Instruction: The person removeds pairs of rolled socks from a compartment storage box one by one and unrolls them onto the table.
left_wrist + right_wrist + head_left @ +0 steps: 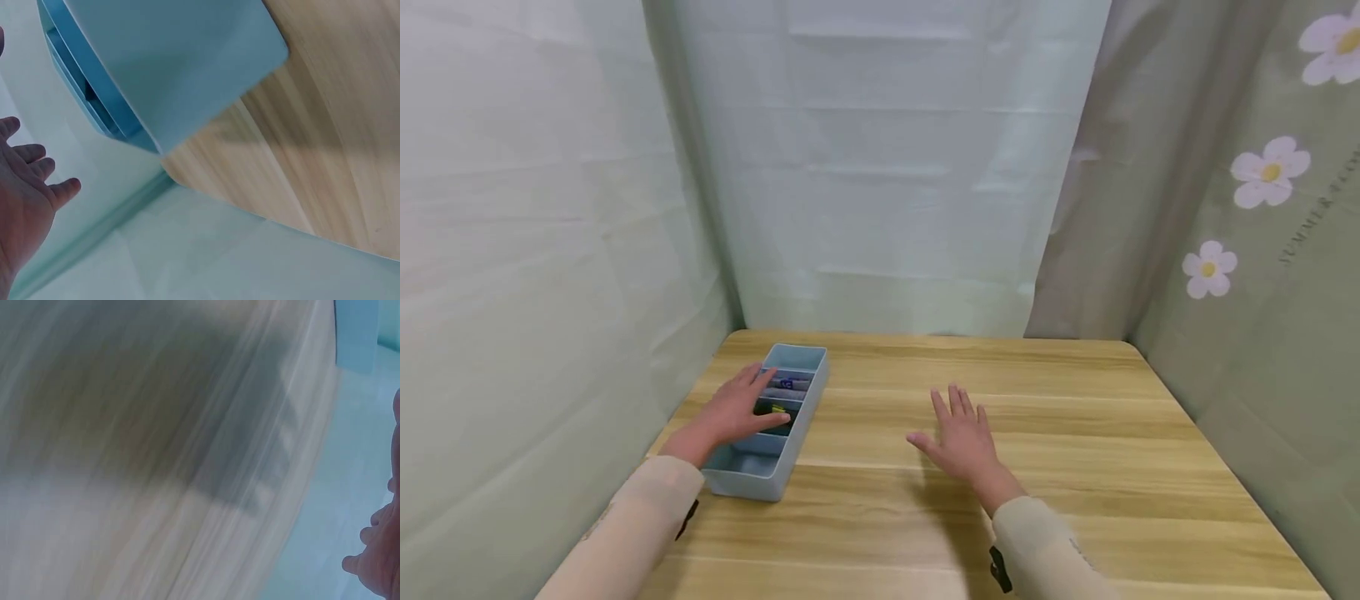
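Blue divided organizer point(798, 435) ran lengthwise away
Left hand point(733, 412) spread wide over it; right hand point(962, 446), also wide, was well right of it

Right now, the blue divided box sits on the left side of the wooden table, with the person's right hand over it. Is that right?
Not quite: the left hand is the one over it, as the head view shows. The blue divided box does sit on the left side of the wooden table.
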`<state>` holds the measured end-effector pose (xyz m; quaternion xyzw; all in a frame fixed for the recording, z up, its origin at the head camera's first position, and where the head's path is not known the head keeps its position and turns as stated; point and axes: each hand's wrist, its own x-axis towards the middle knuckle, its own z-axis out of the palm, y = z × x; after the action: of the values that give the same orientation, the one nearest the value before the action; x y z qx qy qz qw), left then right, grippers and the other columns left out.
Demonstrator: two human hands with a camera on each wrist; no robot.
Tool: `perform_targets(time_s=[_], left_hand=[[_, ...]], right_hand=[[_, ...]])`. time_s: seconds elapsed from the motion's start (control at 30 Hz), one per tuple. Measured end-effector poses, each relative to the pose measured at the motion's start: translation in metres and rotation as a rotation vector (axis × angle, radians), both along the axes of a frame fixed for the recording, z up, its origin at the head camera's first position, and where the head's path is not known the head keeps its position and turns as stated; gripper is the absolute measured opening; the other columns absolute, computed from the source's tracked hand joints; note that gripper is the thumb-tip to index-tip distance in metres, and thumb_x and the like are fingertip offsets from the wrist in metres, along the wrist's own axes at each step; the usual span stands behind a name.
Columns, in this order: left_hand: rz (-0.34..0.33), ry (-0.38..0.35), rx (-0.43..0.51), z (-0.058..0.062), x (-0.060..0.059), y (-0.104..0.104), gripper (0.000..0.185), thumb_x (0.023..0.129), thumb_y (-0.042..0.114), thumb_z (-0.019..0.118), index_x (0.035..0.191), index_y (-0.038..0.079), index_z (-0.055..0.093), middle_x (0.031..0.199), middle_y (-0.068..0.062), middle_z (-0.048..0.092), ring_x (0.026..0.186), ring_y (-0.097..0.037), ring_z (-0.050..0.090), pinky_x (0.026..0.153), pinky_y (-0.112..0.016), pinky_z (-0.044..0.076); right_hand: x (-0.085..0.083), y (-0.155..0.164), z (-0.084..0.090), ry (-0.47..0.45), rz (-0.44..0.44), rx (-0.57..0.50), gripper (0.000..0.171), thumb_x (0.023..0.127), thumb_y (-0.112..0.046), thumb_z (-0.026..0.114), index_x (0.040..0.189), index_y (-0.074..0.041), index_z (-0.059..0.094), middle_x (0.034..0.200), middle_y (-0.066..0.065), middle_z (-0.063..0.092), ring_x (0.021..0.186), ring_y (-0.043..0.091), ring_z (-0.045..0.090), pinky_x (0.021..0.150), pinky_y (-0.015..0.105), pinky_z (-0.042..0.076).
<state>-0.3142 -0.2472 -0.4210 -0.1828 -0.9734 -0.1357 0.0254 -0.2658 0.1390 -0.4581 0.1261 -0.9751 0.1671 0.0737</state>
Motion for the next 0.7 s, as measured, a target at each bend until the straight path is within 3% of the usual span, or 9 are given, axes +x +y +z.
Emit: perform_targets(time_s=[0.13,0.4,0.7], left_hand=[[-0.008,-0.029,0.05,0.001,0.001,-0.013,0.095,0.087,0.052,0.071,0.153,-0.002,0.03,0.155,-0.033,0.022,0.141,-0.052,0.023,0.109,-0.065,0.025],[-0.04,-0.016,0.105,0.002,0.003,-0.034,0.084,0.087,0.037,0.076,0.149,-0.006,0.037,0.148,-0.033,0.038,0.134,-0.052,0.035,0.108,-0.064,0.029],[-0.031,-0.059,0.163,-0.004,-0.001,-0.036,0.077,0.087,0.033,0.077,0.145,-0.004,0.044,0.144,-0.03,0.045,0.13,-0.049,0.043,0.105,-0.063,0.034]], right_hand=[[0.003,-0.026,-0.002,0.013,0.028,-0.037,0.087,0.093,-0.063,0.055,0.156,-0.008,0.031,0.16,0.022,0.021,0.147,0.039,0.019,0.114,0.062,0.017],[0.009,-0.077,-0.008,0.003,0.137,-0.118,0.084,0.093,-0.06,0.057,0.154,-0.007,0.034,0.159,0.022,0.025,0.146,0.039,0.023,0.112,0.062,0.022],[0.02,-0.125,-0.015,-0.058,0.205,-0.166,0.081,0.092,-0.059,0.059,0.152,-0.008,0.038,0.156,0.021,0.033,0.143,0.036,0.032,0.113,0.055,0.029]])
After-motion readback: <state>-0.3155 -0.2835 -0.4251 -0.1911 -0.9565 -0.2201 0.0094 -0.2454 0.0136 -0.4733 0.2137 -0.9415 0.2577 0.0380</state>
